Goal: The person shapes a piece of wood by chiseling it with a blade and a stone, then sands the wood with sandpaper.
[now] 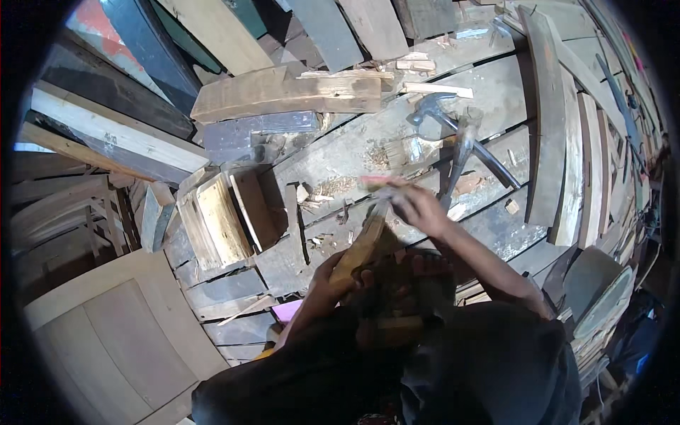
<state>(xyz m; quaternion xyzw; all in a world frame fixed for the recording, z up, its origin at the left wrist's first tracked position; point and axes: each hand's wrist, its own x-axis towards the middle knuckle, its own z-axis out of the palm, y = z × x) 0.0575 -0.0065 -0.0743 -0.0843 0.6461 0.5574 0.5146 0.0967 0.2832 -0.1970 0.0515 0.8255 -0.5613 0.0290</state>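
Note:
My left hand grips a narrow wooden piece, held at a slant above my lap. My right hand is closed at the piece's far end, by a blurred pale and pink object that I cannot make out. A bare foot shows below my hands. Just beyond my right hand, a claw hammer lies on the plank surface, crossed by a second hammer-like tool.
Stacked timbers line the back left, with loose blocks nearer me. Long boards stand along the right. A panelled wooden board lies at lower left, a round metal-like object at lower right. Shavings litter the planks.

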